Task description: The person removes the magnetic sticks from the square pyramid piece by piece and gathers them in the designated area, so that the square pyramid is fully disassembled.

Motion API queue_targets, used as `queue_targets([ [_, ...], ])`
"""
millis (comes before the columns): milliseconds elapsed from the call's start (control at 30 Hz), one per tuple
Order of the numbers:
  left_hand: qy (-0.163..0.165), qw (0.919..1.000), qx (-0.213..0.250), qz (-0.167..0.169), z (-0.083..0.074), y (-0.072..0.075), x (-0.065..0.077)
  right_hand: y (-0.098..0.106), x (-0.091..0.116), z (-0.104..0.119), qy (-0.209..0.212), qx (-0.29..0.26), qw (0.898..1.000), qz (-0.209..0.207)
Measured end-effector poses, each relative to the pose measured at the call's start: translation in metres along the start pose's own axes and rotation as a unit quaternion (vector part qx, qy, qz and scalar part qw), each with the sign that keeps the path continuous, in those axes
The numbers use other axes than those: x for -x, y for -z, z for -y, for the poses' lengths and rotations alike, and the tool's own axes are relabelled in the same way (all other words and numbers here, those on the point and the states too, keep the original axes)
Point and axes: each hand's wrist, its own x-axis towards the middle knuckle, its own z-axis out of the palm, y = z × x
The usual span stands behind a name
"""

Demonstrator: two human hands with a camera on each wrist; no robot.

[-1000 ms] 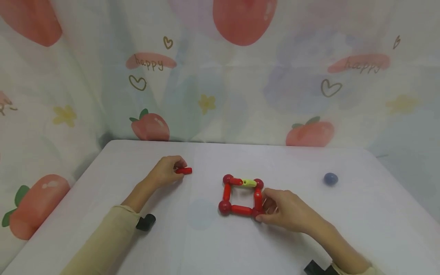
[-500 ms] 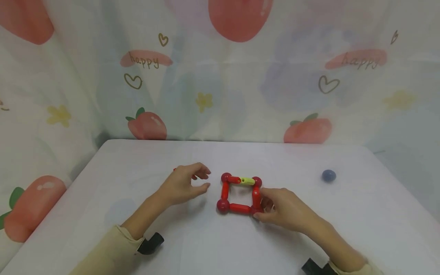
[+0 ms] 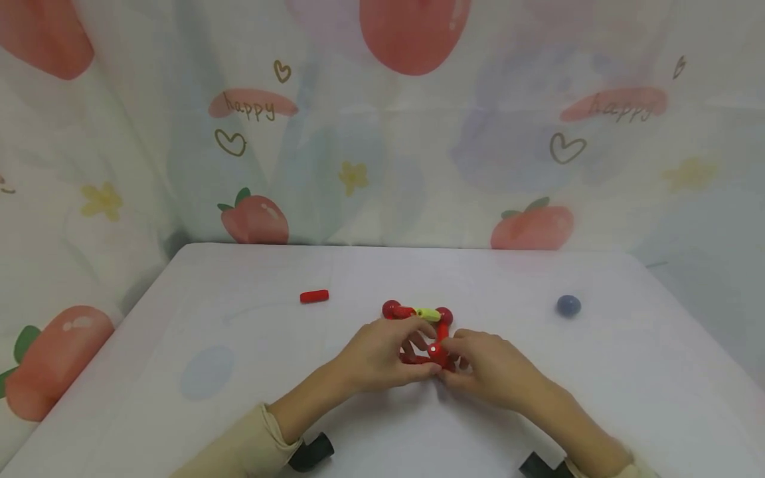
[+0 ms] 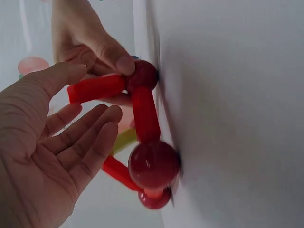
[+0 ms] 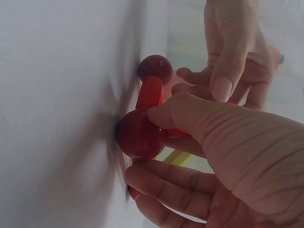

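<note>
A four-sided frame of red sticks, red balls point(image 3: 444, 316) and one yellow-green stick point(image 3: 428, 315) lies on the white table. At its near right corner my right hand point(image 3: 496, 368) pinches a red ball point(image 5: 141, 137) with thumb and fingers. From that ball another red stick point(image 4: 97, 89) juts up off the table. My left hand point(image 3: 382, 355) reaches over the near left part of the frame, thumb and fingers spread on either side of that stick's end; the left wrist view shows a gap around it. The near left ball point(image 4: 153, 164) is hidden behind this hand in the head view.
Behind and left of the frame a loose red stick point(image 3: 314, 296) lies on the table point(image 3: 263, 345). Far to the right sits a blue ball point(image 3: 568, 306). A printed curtain point(image 3: 406, 166) hangs along the table's back and left sides.
My left hand has let go of the loose red stick, leaving it on the table, and has moved right to the frame. The right hand stays at the same corner.
</note>
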Motion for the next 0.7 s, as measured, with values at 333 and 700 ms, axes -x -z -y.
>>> queue_targets([
  [333, 0.004, 1.0, -0.008, -0.001, 0.003, -0.004, 0.003, 0.004, -0.001, -0.002, 0.014, -0.006, 1.0, 0.009],
  [700, 0.031, 0.997, 0.069, 0.017, 0.016, -0.001, 0.007, 0.005, -0.003, -0.005, -0.009, -0.041, 0.999, 0.026],
])
